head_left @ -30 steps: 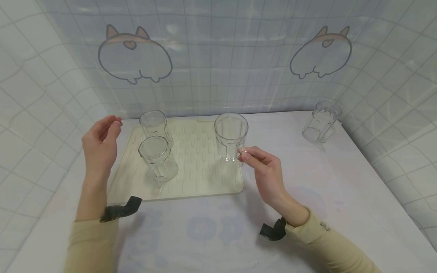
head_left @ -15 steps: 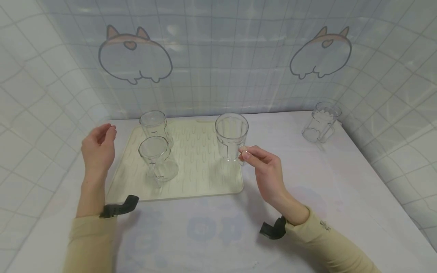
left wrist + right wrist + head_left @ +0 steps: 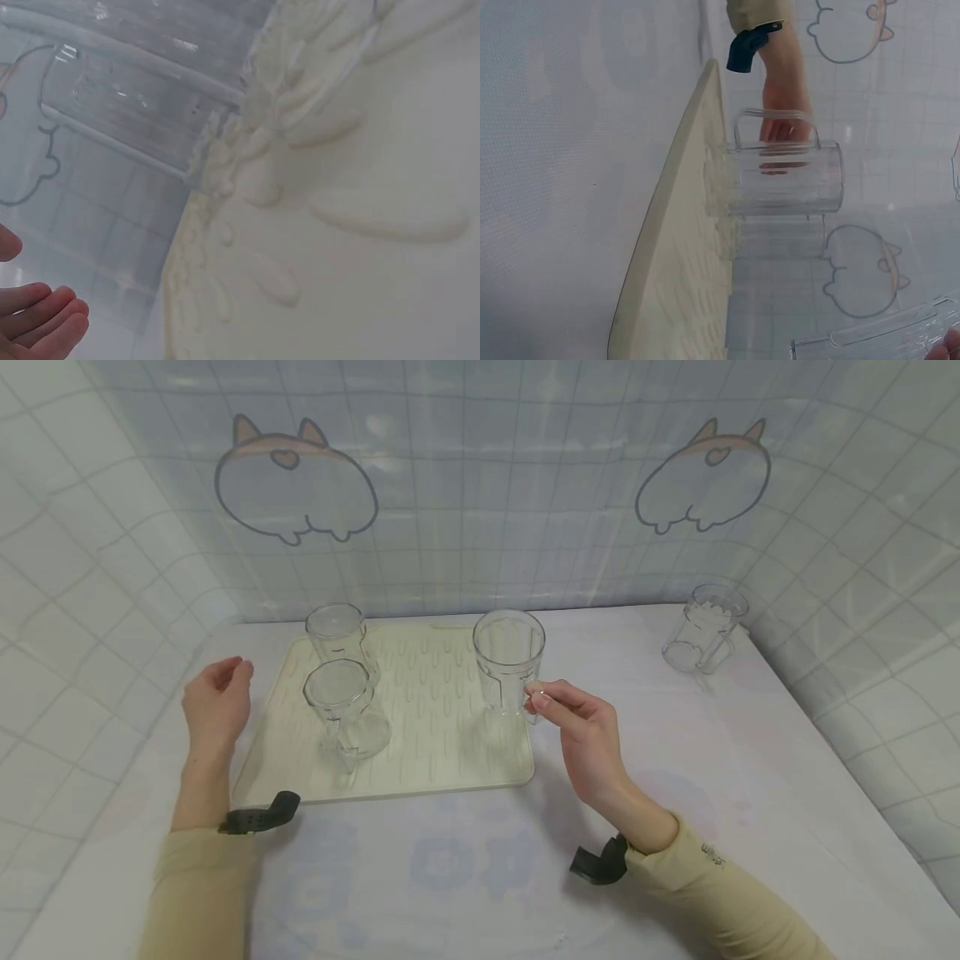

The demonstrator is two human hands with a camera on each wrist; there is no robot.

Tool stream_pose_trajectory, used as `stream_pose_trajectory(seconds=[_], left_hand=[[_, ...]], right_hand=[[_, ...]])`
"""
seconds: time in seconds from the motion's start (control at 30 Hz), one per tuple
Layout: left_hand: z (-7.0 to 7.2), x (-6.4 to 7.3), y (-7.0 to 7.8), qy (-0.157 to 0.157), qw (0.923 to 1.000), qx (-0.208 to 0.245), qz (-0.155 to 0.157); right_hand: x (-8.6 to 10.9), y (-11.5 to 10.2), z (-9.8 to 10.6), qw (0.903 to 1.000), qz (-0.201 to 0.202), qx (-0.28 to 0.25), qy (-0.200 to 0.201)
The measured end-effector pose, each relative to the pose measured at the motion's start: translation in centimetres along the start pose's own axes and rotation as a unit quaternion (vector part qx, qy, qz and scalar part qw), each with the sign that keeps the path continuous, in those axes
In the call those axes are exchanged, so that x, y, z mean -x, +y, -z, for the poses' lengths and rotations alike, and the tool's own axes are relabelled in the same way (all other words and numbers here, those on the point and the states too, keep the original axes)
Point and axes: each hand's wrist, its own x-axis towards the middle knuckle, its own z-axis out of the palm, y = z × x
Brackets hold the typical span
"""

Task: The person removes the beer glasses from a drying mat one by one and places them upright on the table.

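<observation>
My right hand [image 3: 588, 727] pinches the handle of a clear glass mug [image 3: 508, 647] between thumb and fingers. That mug is upright, over the right part of a cream ribbed drying mat [image 3: 442, 768]; in the right wrist view its base shows a gap above the mat. Two more glass mugs stand on the mat's left side, a front one [image 3: 339, 693] and one behind it [image 3: 335, 631]. To the left of the mat, my left hand [image 3: 217, 702] is held with loosely bent fingers and nothing in it. The front mug also shows in the right wrist view [image 3: 787, 180].
Another glass mug [image 3: 705, 631] stands on the white tablecloth [image 3: 750, 793] at the back right, near the corner. A tiled backdrop [image 3: 480, 485] with cartoon animals closes off the back, and tiled walls rise at both sides.
My left hand has lowered and drawn back toward me, beside the mat. The right hand and its mug hold nearly the same place; the other mugs have not moved.
</observation>
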Motion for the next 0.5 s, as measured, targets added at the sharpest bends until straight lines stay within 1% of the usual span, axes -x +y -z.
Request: stream_pose_trajectory(seconds=[0.07, 0.27, 0.33, 0.5], left_hand=[[-0.1, -0.2, -0.5, 0.004, 0.9999, -0.002, 0.010], [-0.3, -0.8, -2.0, -0.016, 0.9993, -0.003, 0.033], [-0.3, -1.0, -2.4, -0.025, 0.9991, -0.004, 0.034], [-0.9, -1.4, -3.6, -0.029, 0.9986, -0.016, 0.042]], right_hand=[[0.0, 0.0, 0.1, 1.0000, 0.000, 0.000, -0.003], [-0.1, 0.1, 0.2, 0.9999, -0.005, 0.002, -0.010], [-0.1, 0.1, 0.3, 0.9999, -0.005, 0.003, -0.011], [-0.1, 0.1, 0.2, 1.0000, -0.004, 0.003, -0.008]])
